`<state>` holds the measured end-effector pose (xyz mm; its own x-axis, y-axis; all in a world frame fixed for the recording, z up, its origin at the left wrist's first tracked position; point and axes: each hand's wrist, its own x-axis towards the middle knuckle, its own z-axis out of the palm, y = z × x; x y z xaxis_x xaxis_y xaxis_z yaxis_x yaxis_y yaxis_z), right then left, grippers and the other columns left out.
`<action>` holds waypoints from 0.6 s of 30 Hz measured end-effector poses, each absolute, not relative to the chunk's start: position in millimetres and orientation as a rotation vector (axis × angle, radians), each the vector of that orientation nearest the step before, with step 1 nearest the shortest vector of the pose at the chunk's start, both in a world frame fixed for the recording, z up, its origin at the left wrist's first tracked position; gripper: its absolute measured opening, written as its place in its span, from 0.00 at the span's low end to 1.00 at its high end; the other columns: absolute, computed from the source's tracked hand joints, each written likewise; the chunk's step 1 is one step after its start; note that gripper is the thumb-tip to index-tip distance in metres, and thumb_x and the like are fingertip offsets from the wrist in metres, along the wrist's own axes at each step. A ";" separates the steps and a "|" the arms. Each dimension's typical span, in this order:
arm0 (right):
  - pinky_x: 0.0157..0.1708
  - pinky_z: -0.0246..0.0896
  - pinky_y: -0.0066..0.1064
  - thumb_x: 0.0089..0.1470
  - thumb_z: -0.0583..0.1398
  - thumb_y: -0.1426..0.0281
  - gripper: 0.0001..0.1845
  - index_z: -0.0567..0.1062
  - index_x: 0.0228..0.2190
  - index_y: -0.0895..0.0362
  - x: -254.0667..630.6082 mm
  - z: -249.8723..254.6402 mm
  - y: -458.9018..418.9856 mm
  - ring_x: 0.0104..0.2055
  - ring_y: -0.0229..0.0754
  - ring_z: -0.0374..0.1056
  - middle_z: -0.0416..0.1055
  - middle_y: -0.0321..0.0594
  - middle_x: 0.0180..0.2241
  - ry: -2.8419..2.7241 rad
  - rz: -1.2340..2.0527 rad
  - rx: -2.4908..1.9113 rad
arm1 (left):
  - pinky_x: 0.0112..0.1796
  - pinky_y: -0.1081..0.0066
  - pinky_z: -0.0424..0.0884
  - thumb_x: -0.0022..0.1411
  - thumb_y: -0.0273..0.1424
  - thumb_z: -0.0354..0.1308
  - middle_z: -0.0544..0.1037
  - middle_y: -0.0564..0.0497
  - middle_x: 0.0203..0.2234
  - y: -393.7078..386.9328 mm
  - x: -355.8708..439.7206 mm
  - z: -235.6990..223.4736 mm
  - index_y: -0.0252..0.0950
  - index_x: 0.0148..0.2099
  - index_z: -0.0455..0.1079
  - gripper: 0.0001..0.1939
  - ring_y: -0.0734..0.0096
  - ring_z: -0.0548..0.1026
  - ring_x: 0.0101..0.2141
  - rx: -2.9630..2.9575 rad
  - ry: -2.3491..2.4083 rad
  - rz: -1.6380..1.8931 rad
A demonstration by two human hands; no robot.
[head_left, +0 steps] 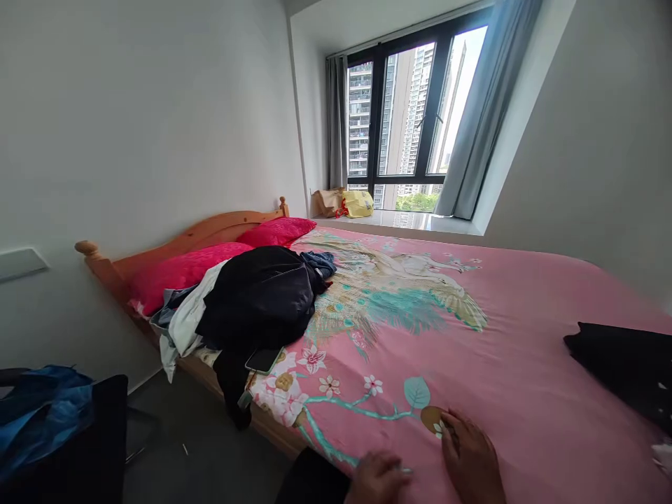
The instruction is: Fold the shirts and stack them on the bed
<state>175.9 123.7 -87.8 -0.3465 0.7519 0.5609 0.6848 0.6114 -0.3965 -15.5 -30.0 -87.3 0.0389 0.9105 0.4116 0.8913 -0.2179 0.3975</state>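
Observation:
My right hand (470, 455) rests on the pink bedsheet (514, 301), its fingers stretched forward over a brown patch of the floral print. Nothing shows in it. To its left, my left hand (378, 478) is low over the near edge of the bed, blurred. Its fingers point right, and I cannot make out whether they hold anything. A small pale spot by its fingertips is too unclear to name. Ahead and left, a phone (264, 360) lies on the sheet beside a heap of dark clothes (257, 297).
Red pillows (283, 231) lean by the wooden headboard (204, 227). A white garment (194, 311) hangs over the bed's side. Black cloth (624, 364) lies at right. Bags (358, 204) stand on the windowsill (409, 220). A blue item (47, 406) is at lower left.

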 end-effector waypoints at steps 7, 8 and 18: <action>0.50 0.59 0.47 0.55 0.51 0.64 0.17 0.73 0.41 0.56 174.1 -92.2 128.4 0.50 0.51 0.65 0.70 0.45 0.47 -2.068 0.116 -1.147 | 0.59 0.49 0.49 0.56 0.30 0.54 0.56 0.39 0.63 41.6 -198.6 36.4 0.36 0.61 0.59 0.30 0.51 0.50 0.63 1.851 2.767 0.517; 0.49 0.60 0.47 0.55 0.51 0.64 0.17 0.73 0.41 0.55 173.7 -93.4 129.4 0.50 0.51 0.65 0.70 0.45 0.46 -2.061 0.113 -1.150 | 0.59 0.48 0.45 0.55 0.28 0.55 0.52 0.39 0.64 51.2 -220.6 46.9 0.36 0.62 0.58 0.32 0.51 0.47 0.64 1.774 2.857 0.452; 0.48 0.60 0.46 0.54 0.51 0.64 0.16 0.74 0.39 0.54 171.0 -100.1 133.2 0.48 0.50 0.65 0.71 0.44 0.45 -2.020 0.096 -1.192 | 0.50 0.51 0.55 0.64 0.31 0.43 0.76 0.41 0.40 104.2 -263.6 120.1 0.33 0.35 0.71 0.15 0.54 0.64 0.51 1.136 2.652 1.066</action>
<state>171.0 133.2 -100.1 -0.2624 0.7722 0.5787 0.7138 0.5588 -0.4220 -263.6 104.2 120.1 -0.7254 0.6589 0.1991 0.6134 0.4874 0.6214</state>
